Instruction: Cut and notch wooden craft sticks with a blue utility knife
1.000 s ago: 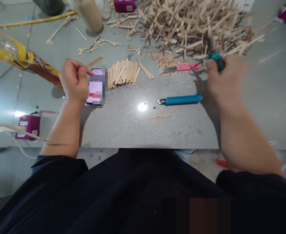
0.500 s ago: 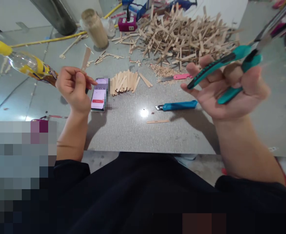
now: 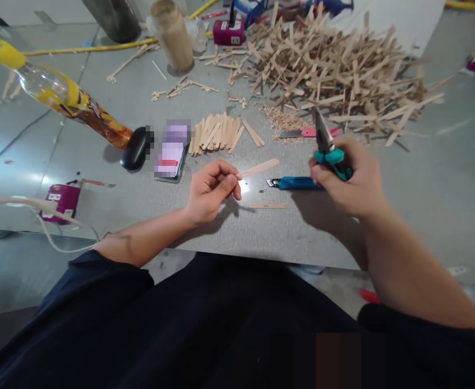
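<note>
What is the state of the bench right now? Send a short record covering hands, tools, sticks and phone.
Left hand: pinching a wooden stick near one end
Right hand: gripping teal-handled pliers
Blue utility knife: lying flat, blade exposed, pointing left
Loose stick: just below the knife in view
Stick bunch: right of the phone
Phone screen: lit
Stick heap: large, jumbled, toward the far side

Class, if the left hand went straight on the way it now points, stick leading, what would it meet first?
Probably the pliers in the right hand, beyond the wooden stick the left hand holds; depth is unclear, so it might pass beneath.
</note>
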`<state>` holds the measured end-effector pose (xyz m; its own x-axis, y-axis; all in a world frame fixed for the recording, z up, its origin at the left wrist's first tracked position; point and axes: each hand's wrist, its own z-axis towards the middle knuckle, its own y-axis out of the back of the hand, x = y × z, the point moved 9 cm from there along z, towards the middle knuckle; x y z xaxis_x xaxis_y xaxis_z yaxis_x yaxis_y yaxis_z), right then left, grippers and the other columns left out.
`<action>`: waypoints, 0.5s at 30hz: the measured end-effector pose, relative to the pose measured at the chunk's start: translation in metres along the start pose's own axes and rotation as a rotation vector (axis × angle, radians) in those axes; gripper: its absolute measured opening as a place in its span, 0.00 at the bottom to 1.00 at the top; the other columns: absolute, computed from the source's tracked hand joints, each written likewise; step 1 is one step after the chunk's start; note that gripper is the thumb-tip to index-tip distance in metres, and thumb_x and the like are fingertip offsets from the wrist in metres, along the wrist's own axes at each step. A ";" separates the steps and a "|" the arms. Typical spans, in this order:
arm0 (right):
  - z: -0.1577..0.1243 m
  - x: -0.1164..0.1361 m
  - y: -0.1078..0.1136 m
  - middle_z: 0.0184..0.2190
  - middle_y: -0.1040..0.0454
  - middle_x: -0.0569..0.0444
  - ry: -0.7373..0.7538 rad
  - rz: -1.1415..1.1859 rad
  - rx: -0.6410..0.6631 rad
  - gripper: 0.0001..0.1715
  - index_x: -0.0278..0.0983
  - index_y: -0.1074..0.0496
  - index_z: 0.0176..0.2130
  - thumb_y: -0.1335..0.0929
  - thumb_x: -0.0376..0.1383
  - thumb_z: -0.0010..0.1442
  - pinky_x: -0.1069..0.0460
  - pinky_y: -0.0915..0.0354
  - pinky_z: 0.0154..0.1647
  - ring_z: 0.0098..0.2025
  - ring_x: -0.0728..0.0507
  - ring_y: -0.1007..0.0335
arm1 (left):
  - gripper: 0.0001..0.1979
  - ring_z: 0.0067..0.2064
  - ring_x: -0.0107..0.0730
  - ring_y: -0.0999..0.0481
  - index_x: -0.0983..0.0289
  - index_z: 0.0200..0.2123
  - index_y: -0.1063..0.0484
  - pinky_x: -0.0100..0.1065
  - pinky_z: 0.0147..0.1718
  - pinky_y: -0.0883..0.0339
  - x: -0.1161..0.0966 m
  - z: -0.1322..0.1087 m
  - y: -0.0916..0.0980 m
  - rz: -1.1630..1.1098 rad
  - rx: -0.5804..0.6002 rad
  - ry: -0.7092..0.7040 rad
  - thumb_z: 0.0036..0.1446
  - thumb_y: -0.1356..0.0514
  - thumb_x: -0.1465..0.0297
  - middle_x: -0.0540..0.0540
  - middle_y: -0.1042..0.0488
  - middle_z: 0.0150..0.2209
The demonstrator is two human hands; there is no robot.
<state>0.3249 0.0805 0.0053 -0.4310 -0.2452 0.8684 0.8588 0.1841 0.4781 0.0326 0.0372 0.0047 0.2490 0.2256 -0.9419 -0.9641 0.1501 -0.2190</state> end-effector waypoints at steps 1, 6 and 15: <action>-0.002 0.000 -0.004 0.41 0.15 0.54 -0.020 -0.070 0.038 0.14 0.51 0.21 0.53 0.23 0.53 0.75 0.37 0.24 0.48 0.41 0.35 0.19 | 0.24 0.20 0.23 0.26 0.61 0.37 0.20 0.26 0.21 0.37 0.004 -0.003 0.000 -0.005 0.019 0.017 0.72 0.22 0.48 0.50 0.19 0.22; -0.016 0.029 -0.033 0.50 0.11 0.49 0.095 -0.200 0.309 0.10 0.48 0.18 0.54 0.26 0.40 0.74 0.37 0.23 0.51 0.49 0.31 0.14 | 0.21 0.20 0.25 0.23 0.61 0.39 0.18 0.26 0.22 0.33 0.009 -0.009 0.002 -0.069 0.074 0.075 0.74 0.23 0.51 0.51 0.18 0.23; -0.030 0.043 -0.047 0.53 0.11 0.47 0.177 -0.244 0.386 0.15 0.47 0.18 0.60 0.26 0.37 0.76 0.36 0.20 0.52 0.49 0.30 0.12 | 0.20 0.21 0.25 0.21 0.64 0.38 0.15 0.23 0.22 0.32 0.017 -0.011 -0.008 -0.192 0.157 0.271 0.69 0.18 0.55 0.54 0.15 0.24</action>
<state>0.2744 0.0324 0.0166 -0.5240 -0.4773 0.7054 0.5587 0.4325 0.7077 0.0436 0.0290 -0.0122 0.3707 -0.0807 -0.9252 -0.8710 0.3156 -0.3765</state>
